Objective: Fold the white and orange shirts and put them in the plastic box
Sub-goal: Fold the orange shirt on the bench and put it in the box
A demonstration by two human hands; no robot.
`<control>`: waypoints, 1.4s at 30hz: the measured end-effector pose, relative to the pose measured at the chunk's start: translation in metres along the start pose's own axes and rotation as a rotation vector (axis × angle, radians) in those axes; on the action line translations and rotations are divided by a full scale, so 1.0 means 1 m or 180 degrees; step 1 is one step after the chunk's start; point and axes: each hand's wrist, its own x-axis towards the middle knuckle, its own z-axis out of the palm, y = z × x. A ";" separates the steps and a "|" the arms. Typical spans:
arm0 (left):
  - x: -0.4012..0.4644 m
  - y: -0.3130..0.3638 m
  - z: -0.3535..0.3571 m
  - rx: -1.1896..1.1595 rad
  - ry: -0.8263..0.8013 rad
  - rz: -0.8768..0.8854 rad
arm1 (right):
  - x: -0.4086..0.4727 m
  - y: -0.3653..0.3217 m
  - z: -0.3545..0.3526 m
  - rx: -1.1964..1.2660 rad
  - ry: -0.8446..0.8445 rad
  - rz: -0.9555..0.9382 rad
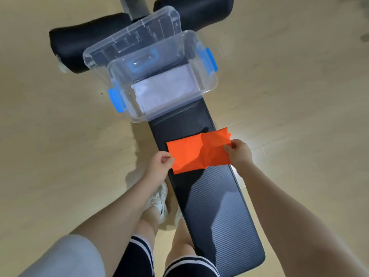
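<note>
Both hands, left hand and right hand, pinch the folded orange shirt over the ribbed black bench; the clear plastic box apparently holds the white shirt.

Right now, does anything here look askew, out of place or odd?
The box sits skewed on the bench and hangs past both bench edges. Its lid leans behind it. The white shirt lies inside; both hands hold the orange shirt. Nothing looks spilled or damaged.
</note>
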 end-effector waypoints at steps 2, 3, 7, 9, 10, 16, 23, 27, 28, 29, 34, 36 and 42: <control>0.018 -0.013 0.012 0.0155 0.0109 -0.0102 | 0.011 0.010 0.005 -0.0003 0.0023 0.0036; 0.027 -0.019 0.018 0.0214 0.0190 -0.0182 | 0.016 0.016 0.008 0.0011 0.0018 0.0057; 0.057 -0.039 0.043 -0.0035 0.0417 -0.0349 | 0.030 0.033 0.020 0.0342 0.0110 0.0110; 0.067 -0.039 0.053 -0.0192 0.0640 -0.0493 | 0.035 0.036 0.025 0.0405 0.0156 0.0088; 0.071 -0.039 0.057 -0.0316 0.0717 -0.0587 | 0.037 0.038 0.028 0.0439 0.0172 0.0070; 0.066 -0.015 0.068 -0.1117 0.0346 -0.0872 | 0.029 0.038 0.026 0.0518 0.0143 -0.0089; -0.017 0.053 0.004 -0.0855 0.0096 0.0446 | -0.031 -0.022 -0.008 0.1202 -0.0216 -0.0602; -0.045 0.094 -0.046 -0.0959 0.0469 0.0838 | -0.055 -0.090 -0.026 0.1431 -0.0324 -0.0980; -0.045 0.102 -0.058 -0.0945 0.0605 0.0885 | -0.055 -0.107 -0.028 0.1446 -0.0300 -0.1040; -0.043 0.110 -0.070 -0.0927 0.0736 0.0911 | -0.052 -0.123 -0.029 0.1434 -0.0249 -0.1088; -0.002 0.142 -0.119 -0.1218 0.0869 0.0773 | -0.013 -0.191 -0.019 0.0987 0.0335 -0.0939; 0.023 0.150 -0.133 -0.1220 0.0698 0.0612 | 0.005 -0.208 -0.012 0.0755 0.0572 -0.0824; 0.099 0.155 -0.132 -0.0703 0.0332 0.0300 | 0.068 -0.231 0.012 0.0247 0.0993 -0.0131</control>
